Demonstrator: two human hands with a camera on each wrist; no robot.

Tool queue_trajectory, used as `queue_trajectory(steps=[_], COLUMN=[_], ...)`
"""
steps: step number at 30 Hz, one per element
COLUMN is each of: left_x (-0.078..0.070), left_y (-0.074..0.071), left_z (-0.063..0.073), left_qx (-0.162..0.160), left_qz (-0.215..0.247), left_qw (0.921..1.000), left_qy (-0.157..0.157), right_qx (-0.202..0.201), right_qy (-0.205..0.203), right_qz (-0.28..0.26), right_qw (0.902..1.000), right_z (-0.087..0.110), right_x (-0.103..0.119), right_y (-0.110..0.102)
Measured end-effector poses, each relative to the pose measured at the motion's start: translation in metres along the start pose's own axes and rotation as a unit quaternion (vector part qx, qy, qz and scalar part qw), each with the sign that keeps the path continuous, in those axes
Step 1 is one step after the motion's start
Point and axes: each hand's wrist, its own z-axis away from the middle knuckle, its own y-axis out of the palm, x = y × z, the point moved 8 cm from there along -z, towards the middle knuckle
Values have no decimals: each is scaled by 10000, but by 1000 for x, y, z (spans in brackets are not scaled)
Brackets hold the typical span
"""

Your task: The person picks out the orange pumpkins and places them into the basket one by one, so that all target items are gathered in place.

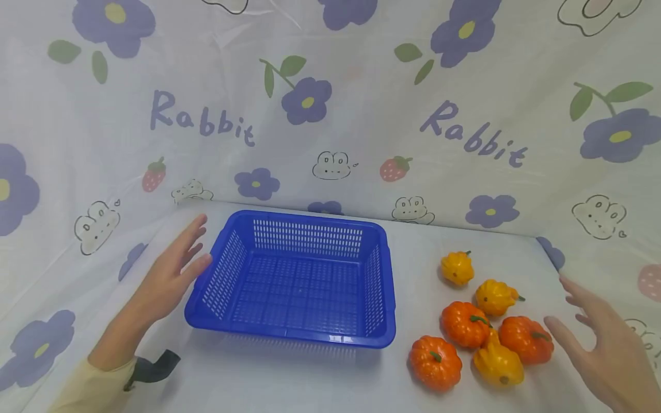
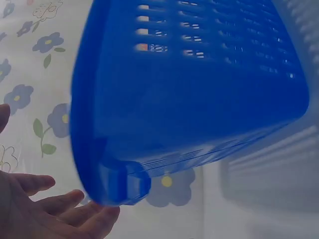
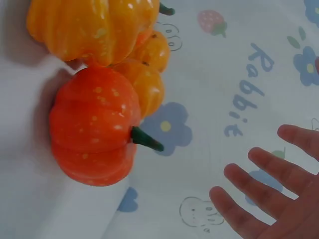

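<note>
A blue plastic basket [image 1: 296, 338] with slotted walls stands on the white table, nothing inside it. My left hand [image 1: 167, 281] is beside its left rim, fingers extended and thumb apart; in the left wrist view the fingertips [image 2: 107, 214] are right by the basket's corner. On the right, my right hand [image 1: 604, 338] hovers with spread fingers, holding nothing. Nearest to it is an orange pumpkin [image 1: 525, 339] with a green stem, also large in the right wrist view. Two more orange pumpkins [image 1: 435, 363] [image 1: 465, 324] and yellow gourds [image 1: 498, 362] [image 1: 496, 297] [image 1: 457, 268] are clustered to its left.
A cloth [image 1: 330, 132] printed with purple flowers, rabbits and lettering hangs behind and at both sides of the table. A dark strap [image 1: 155, 367] sticks out from the left sleeve [image 1: 98, 387]. White table surface [image 1: 413, 246] lies between basket and gourds.
</note>
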Motion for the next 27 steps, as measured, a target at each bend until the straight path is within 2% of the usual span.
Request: queue_trajectory(steps=[7,13,17,22,25,27], left_x=[17,29,35,35,33,33], left_y=[11,20,28,36,38,38], left_z=[3,7,8,7,8,9], left_qx=[260,521,733,895,989,1060], left_qz=[209,570,554,314,347,390], left_qw=[9980,9940,9938,9952,9943,9933], left_qy=[-532,-773,-632,-234,-183,-260], right_qx=[117,155,152,167,218,245], right_qy=[8,97,104,134,155,155], right_qz=[-101,-186,-184,-101,-92,-104], right_qw=[9999,9997,9997,9997,9996,9995], right_z=[3,4,5,6,7,8], right_x=[-8,-14,-14,-17,-18,-18], right_y=[12,19,23,26,28,30])
